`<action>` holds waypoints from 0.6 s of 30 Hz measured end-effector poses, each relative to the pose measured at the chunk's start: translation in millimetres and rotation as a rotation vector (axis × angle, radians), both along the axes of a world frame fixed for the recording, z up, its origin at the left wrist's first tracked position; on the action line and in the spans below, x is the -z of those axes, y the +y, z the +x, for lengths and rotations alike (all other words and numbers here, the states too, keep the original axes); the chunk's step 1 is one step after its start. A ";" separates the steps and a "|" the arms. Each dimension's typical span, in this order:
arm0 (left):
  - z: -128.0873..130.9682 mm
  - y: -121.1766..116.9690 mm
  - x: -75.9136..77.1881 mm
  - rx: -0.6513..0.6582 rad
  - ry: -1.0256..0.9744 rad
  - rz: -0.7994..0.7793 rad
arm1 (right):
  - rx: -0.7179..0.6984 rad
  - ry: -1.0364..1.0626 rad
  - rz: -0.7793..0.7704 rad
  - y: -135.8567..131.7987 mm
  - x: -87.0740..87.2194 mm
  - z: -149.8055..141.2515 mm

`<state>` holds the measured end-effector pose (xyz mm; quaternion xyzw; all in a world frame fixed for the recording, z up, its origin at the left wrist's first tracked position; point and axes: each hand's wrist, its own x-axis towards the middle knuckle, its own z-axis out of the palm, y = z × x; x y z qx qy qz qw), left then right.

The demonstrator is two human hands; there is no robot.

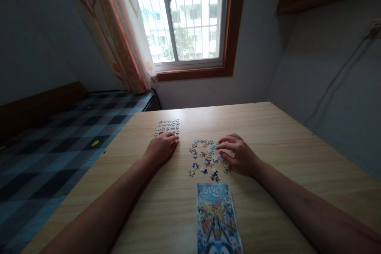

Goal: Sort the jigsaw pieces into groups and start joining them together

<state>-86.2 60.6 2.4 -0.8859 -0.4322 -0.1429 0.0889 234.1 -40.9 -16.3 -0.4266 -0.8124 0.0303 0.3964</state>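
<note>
My left hand (pixel 162 147) rests low on the table, its fingers loosely bent and pointing right. It touches the near edge of several rows of jigsaw pieces (pixel 169 122) and covers some of them; nothing shows in its fingers. My right hand (pixel 239 154) hovers at the right side of a loose cluster of jigsaw pieces (pixel 203 154). Its thumb and fingers are apart, with the fingertips over or touching the outer pieces; I cannot tell which. Closer to me lies a printed picture sheet (pixel 218 218) with the word "Bluey" and many cartoon figures.
The pieces lie on a light wooden table (pixel 285 143). To its left stands a bed with a checked cover (pixel 74 139). Behind the table are a barred window (pixel 196 20) and a flowered curtain (pixel 116 27). A cable (pixel 336 75) hangs along the right wall.
</note>
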 end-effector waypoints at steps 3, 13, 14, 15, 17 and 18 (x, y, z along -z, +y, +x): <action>1.9 -4.3 -2.7 0.017 -0.020 0.021 | -0.038 -0.062 -0.006 -2.3 0.7 -2.6; 12.7 -17.1 -5.8 0.164 -0.018 0.044 | -0.061 -0.211 -0.065 -2.8 6.4 -5.5; 13.3 -17.4 -5.5 0.166 -0.021 0.044 | -0.058 -0.210 -0.066 -2.5 7.0 -5.5; 13.9 -17.7 -5.3 0.167 -0.024 0.045 | -0.054 -0.206 -0.064 -2.2 7.7 -5.7; 14.5 -18.3 -5.2 0.167 -0.030 0.045 | -0.051 -0.195 -0.050 -1.6 8.8 -6.2; 14.7 -18.5 -5.4 0.168 -0.032 0.044 | -0.051 -0.189 -0.038 -1.2 9.1 -6.5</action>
